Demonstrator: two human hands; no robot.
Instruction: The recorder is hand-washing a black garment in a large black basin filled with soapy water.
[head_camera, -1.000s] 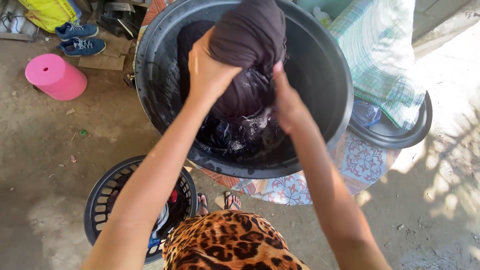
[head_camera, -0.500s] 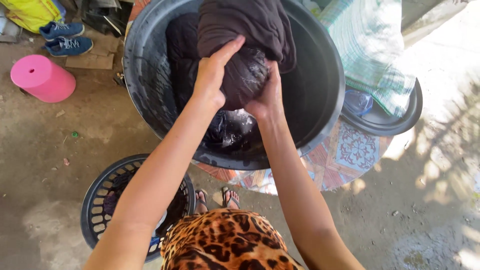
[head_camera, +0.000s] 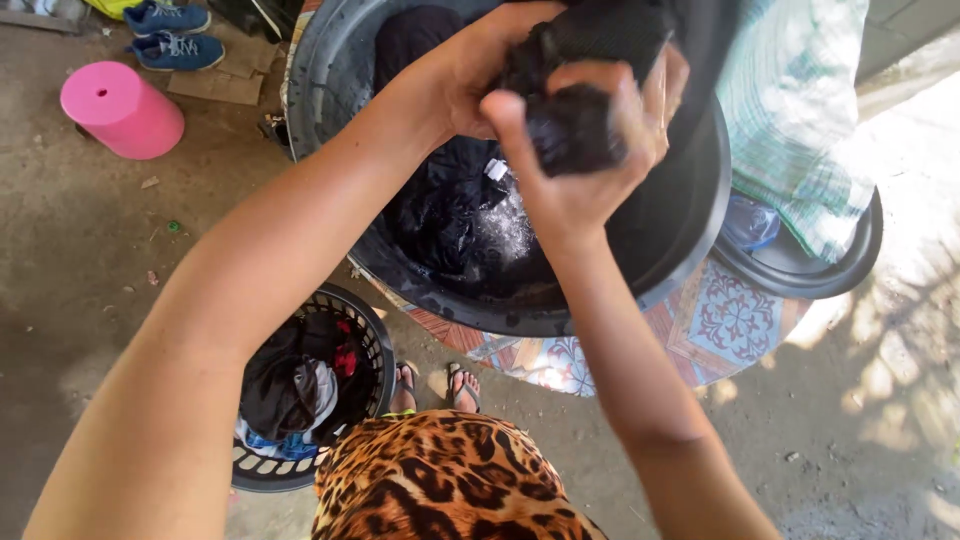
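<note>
Gripping a dark wet garment (head_camera: 590, 120) with both hands, the person holds it bunched up above a big black tub (head_camera: 690, 230). The right hand (head_camera: 580, 150) is closed around a wadded lump of the cloth, fingers curled over its top and the thumb on the near side; the left hand (head_camera: 480, 65) is clenched on the same cloth just behind, at the upper edge of the view, and the two hands are touching or nearly so. More of the garment runs up and out of the picture at the top right. Below the hands, inside the tub, more dark laundry (head_camera: 440, 200) lies in soapy water, with white foam (head_camera: 505, 225) showing on it. The tub stands on a patterned mat (head_camera: 730, 320) of red, blue and white. Just to the right of the tub a second, shallower black basin (head_camera: 830, 270) holds a green and white checked cloth (head_camera: 800, 110) and something blue beneath it. At the lower left, near the person's feet in sandals (head_camera: 435, 385), a black slotted laundry basket (head_camera: 370, 340) holds a heap of dark, white, red and blue clothes. The person wears a leopard-print garment (head_camera: 450, 480), seen at the bottom edge. Well apart, at the upper left on the bare concrete ground, a pink round stool (head_camera: 120, 108) stands beside a pair of blue sneakers (head_camera: 170, 35) and pieces of cardboard (head_camera: 215, 85).
</note>
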